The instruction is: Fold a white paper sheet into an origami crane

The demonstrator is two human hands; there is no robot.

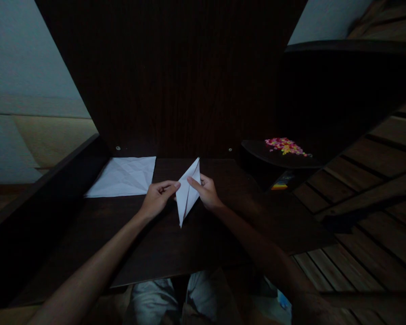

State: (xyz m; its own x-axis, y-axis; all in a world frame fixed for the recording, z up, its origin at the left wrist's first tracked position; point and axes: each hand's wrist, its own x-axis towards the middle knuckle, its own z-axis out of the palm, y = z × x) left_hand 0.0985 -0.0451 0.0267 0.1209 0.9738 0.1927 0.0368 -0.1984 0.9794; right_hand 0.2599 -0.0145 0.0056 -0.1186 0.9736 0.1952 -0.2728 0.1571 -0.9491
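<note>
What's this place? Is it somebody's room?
It looks like a study corner indoors, maybe at home: there's a dark desk, a tall panel behind it and a pale wall.

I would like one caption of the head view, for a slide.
Two hands, left and right, hold a folded white paper above a dark desk.

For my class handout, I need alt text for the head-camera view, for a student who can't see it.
A person's left hand and right hand hold a folded white paper diamond over a dark desk. Creased white paper lies to the left; small pink and yellow pieces sit heaped on a dark shelf to the right.
</note>
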